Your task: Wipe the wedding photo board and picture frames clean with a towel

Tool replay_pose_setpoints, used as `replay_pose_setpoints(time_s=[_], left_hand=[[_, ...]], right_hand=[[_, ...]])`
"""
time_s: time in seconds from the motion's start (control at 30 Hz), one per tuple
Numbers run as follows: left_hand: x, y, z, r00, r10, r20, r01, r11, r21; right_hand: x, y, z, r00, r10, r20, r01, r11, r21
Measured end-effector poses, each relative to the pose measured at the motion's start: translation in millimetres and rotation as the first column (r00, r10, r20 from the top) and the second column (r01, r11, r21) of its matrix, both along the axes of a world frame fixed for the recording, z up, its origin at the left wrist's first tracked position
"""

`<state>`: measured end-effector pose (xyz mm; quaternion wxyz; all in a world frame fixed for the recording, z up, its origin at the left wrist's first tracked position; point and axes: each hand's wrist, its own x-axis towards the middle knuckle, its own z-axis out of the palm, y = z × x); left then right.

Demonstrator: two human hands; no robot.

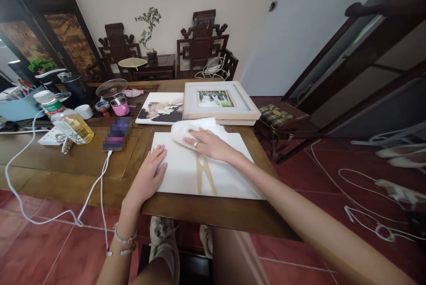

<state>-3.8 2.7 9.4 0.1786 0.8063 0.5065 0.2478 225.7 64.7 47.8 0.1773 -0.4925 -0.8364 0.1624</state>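
A white board (179, 174) with a tan strip forming a narrow A shape (203, 176) lies flat at the table's near edge. My right hand (209, 143), wearing a ring, grips a bunched white cloth (182, 133) and presses it on the board's far part. The cloth covers the top of the tan shape. My left hand (151, 172) rests flat on the board's left edge, fingers stretched out and holding nothing. Just beyond the board are a framed photo (215, 98) in a pale wooden frame and a photo panel (159, 109).
On the wooden table (133, 178) to the left are a phone (117, 134) on a white cable, a bottle of yellow liquid (75, 125), a pink cup (120, 105) and a blue bin (21, 105). A chair with a plaid bag (274, 114) stands right.
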Motion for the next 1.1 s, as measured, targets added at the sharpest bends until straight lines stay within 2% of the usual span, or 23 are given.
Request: replay_pose_setpoints(time_s=[0.13,0.27,0.4,0.5,0.57,0.63,0.73,0.87,0.97,1.03,1.1], left_hand=[[0,0,0.1,1.000,-0.002,-0.003,0.002,1.000,0.004],[0,0,1.4,1.000,0.000,0.007,0.000,1.000,0.006],[0,0,1.5,1.000,0.000,0.012,0.000,1.000,0.006],[0,-1,0.6,1.000,0.004,0.000,-0.004,1.000,0.003],[0,-1,0.0,1.000,0.004,-0.012,-0.004,1.000,0.004],[0,0,-0.5,1.000,0.004,-0.022,-0.003,1.000,0.007],[0,1,-0.4,1.000,0.002,-0.027,-0.002,1.000,0.010],[0,1,-0.4,0.999,0.014,-0.036,-0.014,1.000,0.024],[-1,1,-1.3,0.998,0.041,-0.056,-0.039,0.998,0.041],[-1,0,-2.3,0.997,0.040,-0.064,-0.037,0.998,0.047],[-1,1,-3.4,0.998,0.029,-0.064,-0.026,0.998,0.056]], right_hand=[[58,-10,-7.4,0.993,-0.121,-0.013,0.121,0.993,0.006],[86,-37,-17.4,0.989,-0.148,-0.005,0.148,0.988,0.049],[80,-91,-19.2,0.999,0.001,0.034,-0.007,0.984,0.178],[65,-134,-14.5,0.985,0.152,0.078,-0.166,0.963,0.211],[57,-153,-11.3,0.961,0.262,0.090,-0.276,0.935,0.224],[51,-158,-9.2,0.936,0.339,0.094,-0.351,0.907,0.231],[49,-139,-8.3,0.938,0.336,0.080,-0.345,0.903,0.255],[50,-85,-7.9,0.984,0.171,0.043,-0.176,0.957,0.230],[41,-42,-6.9,0.996,0.083,0.042,-0.090,0.978,0.187],[31,-22,-6.7,0.997,0.056,0.050,-0.064,0.983,0.172],[19,-14,-7.7,0.996,0.071,0.060,-0.080,0.983,0.165]])
